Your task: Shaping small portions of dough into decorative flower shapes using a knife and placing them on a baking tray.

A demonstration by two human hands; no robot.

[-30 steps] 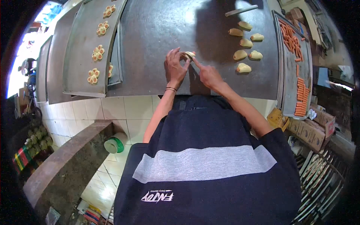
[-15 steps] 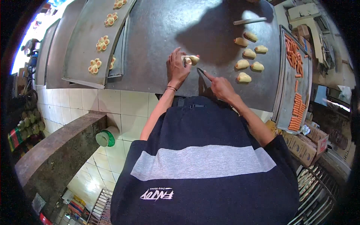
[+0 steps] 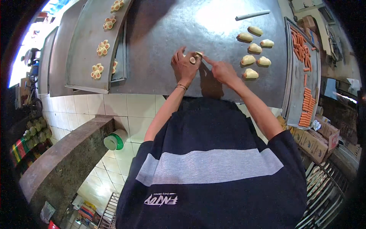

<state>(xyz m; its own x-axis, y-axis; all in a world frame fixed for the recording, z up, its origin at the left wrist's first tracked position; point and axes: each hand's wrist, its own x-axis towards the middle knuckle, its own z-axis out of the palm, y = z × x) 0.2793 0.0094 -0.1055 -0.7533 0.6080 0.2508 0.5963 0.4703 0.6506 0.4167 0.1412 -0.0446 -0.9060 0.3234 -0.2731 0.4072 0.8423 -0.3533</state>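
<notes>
On the metal worktable, my left hand [image 3: 186,68] is closed round a sausage roll of raw dough [image 3: 193,60], with a round cut end facing me. My right hand [image 3: 224,71] grips a small knife [image 3: 202,57], its index finger stretched along the top. The blade meets the roll beside my left fingertips; most of the knife is hidden by my hand. To the right lie several uncut sausage rolls [image 3: 250,73] of pale dough. Flower-shaped dough pieces [image 3: 97,71] with sausage slices sit in a row on the tray [image 3: 82,61] at the left.
A pale rod [image 3: 252,15] lies at the far right of the worktable [image 3: 152,72]. Beyond the table's right edge, a tray [image 3: 295,103] holds many orange sausages [image 3: 307,107]. Below on the left stand a concrete ledge [image 3: 65,152] and a green-and-white container [image 3: 115,140].
My right hand has moved up and slightly left, bringing the knife to the roll. My left hand has shifted a little to the right. The shadow on the table has moved off the far middle.
</notes>
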